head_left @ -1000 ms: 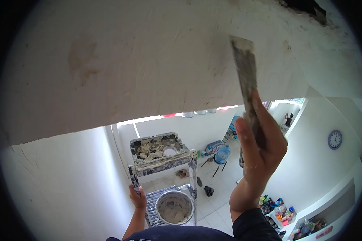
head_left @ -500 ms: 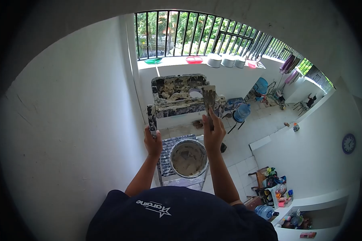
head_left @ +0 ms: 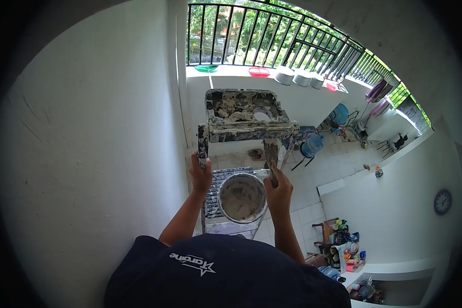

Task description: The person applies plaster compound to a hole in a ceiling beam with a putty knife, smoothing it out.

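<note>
My right hand [head_left: 278, 192] grips a putty knife [head_left: 272, 153], its smeared blade pointing up and away from me, just below the front edge of the tray. My left hand [head_left: 200, 173] is closed around a spattered side rail [head_left: 203, 141] of a stepladder. At the ladder's top, the tray [head_left: 228, 134] is caked with dried compound and has a round hole. Between my forearms a round bucket [head_left: 219, 198] stands on the ribbed step [head_left: 215, 209]. Grey-beige putty [head_left: 243, 199] coats its inside and bottom.
A white wall [head_left: 97, 133] rises close on my left. Beyond the ladder, a ledge below a barred window [head_left: 251, 36] carries pots [head_left: 284, 76] and a red basket [head_left: 259, 72]. A blue water jug [head_left: 312, 146] sits on a stand to the right. A cluttered chair [head_left: 339, 236] is lower right.
My right hand has lowered the putty knife from in front of the tray to below its front edge. My left hand stays on the rail. The whole view has shifted slightly.
</note>
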A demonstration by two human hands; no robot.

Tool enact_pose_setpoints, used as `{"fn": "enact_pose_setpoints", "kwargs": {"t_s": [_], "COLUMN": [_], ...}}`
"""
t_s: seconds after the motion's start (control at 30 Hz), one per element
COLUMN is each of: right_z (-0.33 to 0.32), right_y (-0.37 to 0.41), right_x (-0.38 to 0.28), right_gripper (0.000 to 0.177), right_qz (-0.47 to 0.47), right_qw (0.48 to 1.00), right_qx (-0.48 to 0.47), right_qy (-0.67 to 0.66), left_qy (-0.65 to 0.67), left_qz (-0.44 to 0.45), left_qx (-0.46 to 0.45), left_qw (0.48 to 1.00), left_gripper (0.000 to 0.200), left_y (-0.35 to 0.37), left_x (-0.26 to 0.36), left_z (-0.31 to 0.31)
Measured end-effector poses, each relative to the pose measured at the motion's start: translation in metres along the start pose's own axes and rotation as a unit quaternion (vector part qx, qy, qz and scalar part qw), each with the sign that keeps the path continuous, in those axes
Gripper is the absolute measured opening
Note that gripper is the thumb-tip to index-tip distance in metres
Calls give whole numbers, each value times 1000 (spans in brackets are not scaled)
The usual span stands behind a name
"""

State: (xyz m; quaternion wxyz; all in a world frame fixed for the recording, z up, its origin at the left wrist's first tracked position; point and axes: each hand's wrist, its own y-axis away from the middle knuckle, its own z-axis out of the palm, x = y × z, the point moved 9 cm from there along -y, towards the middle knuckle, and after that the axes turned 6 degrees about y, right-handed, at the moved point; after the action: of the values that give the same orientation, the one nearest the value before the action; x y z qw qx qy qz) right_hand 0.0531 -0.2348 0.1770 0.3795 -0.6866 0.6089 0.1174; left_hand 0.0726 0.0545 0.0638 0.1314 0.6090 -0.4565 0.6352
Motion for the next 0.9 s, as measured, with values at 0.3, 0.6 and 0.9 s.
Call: {"fn": "enact_pose_setpoints", "kwargs": {"t_s": [0.3, 0.6, 0.9], "right_z": [-16, 78, 106], "right_y": [-16, -57, 26], "right_x": [24, 59, 124], "right_gripper": [53, 21, 25], "right_qz": [-16, 163, 261], "right_qw": [920, 775, 794], "right_qx": [85, -129, -142], "right_qy": [-382, -597, -530], "left_qy": [8, 14, -4], "left_qz": [-3, 10, 17], "left_qx": [4, 6, 22], "left_qw": [1000, 1000, 1000], "left_gripper": [36, 36, 37], "left_y": [1, -2, 0], "left_x": [-1, -6, -1], "left_z": [0, 1, -1]}}
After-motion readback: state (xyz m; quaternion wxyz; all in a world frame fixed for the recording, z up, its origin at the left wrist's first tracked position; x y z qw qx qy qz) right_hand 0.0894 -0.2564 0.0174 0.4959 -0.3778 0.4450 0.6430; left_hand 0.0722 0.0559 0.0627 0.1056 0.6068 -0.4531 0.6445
